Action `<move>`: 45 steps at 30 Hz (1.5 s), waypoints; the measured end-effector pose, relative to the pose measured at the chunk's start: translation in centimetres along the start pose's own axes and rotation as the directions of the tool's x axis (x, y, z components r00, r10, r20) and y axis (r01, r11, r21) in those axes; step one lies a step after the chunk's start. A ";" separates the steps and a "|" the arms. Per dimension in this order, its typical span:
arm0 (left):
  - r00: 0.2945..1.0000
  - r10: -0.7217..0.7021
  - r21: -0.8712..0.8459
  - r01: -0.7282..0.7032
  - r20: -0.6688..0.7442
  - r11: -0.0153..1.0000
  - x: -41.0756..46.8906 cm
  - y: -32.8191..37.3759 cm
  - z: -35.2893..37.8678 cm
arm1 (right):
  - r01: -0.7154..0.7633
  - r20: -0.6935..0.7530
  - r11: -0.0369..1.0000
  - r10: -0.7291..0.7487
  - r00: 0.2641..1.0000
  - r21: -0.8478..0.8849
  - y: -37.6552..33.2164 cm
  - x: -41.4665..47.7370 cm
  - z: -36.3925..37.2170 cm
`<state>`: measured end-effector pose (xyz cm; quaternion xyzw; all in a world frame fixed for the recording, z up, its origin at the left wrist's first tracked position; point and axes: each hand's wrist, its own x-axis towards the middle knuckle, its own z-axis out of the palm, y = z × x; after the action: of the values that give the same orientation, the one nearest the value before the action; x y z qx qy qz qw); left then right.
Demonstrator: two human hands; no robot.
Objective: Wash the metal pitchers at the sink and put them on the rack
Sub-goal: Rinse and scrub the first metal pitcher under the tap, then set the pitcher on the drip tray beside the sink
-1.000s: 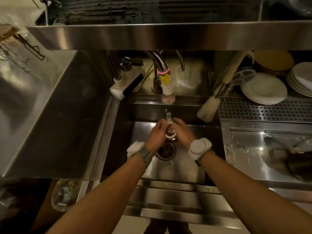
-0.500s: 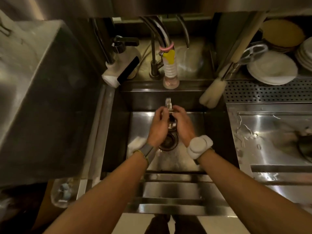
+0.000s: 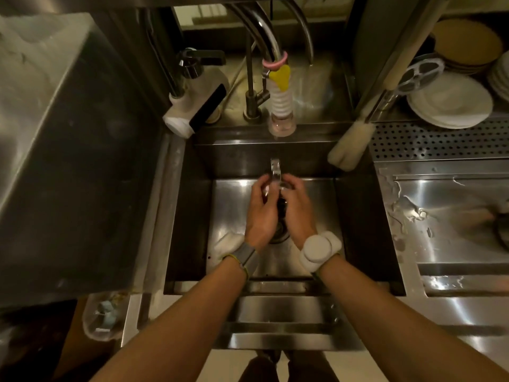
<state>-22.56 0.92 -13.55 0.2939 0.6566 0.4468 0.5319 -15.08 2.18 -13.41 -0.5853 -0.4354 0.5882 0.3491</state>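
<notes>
A small metal pitcher (image 3: 276,176) is held over the sink basin (image 3: 228,205), under the faucet's ribbed white nozzle (image 3: 281,106). Its shiny handle sticks up between my hands; most of its body is hidden by my fingers. My left hand (image 3: 260,210) curls round its left side and my right hand (image 3: 297,208) curls round its right side. Both hands hover above the drain (image 3: 281,232). A white cloth or sponge (image 3: 228,244) lies on the basin floor by my left wrist.
A white brush (image 3: 349,144) leans over the basin's back right corner. Right of the sink are a perforated drain rack (image 3: 440,139), a wet steel counter (image 3: 440,216) and stacked white plates (image 3: 451,103). A soap dispenser (image 3: 195,106) stands back left. A large steel box (image 3: 68,133) fills the left.
The camera has tilted down and moved closer to the sink. My hands stay together on the pitcher, shifting slightly as they work round it under the tap.
</notes>
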 end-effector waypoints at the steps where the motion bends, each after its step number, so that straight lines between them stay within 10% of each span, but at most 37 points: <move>1: 0.986 -0.158 0.011 0.158 0.050 0.987 -0.1 -0.2 -0.1 | -0.118 0.018 0.990 0.119 0.993 -0.074 1.0 0.5 0.1; 4: 0.933 -0.340 0.105 0.328 0.122 0.939 -0.5 -0.2 -0.8 | -0.222 0.045 0.961 0.232 0.972 -0.163 2.5 1.1 -0.4; 9: 0.994 0.109 0.091 -0.110 0.020 0.990 -0.5 0.1 -0.1 | 0.058 0.005 0.995 -0.059 0.998 0.087 -0.4 -0.8 -0.5; 14: 0.948 -0.288 -0.023 0.294 0.134 0.956 -1.2 -0.9 -0.5 | -0.255 0.076 0.951 0.272 0.959 -0.175 1.5 0.9 -0.8; 19: 0.996 0.082 0.083 -0.085 0.042 0.993 -1.1 0.1 0.1 | 0.035 0.013 0.999 -0.035 0.999 0.020 -0.1 -0.3 -1.1; 25: 0.944 -0.307 0.090 0.298 0.119 0.950 -1.9 0.3 -0.3 | -0.288 0.048 0.949 0.296 0.954 -0.131 1.7 0.5 -1.8; 45: 0.968 0.016 0.338 -0.104 0.252 0.935 -9.6 13.9 14.2 | 0.088 -0.037 0.882 -0.119 0.992 -0.464 -13.3 -6.5 -19.7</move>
<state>-7.64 2.53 2.59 0.4563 0.6453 0.2999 0.5343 3.57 3.26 2.59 -0.6460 -0.5817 0.4294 0.2447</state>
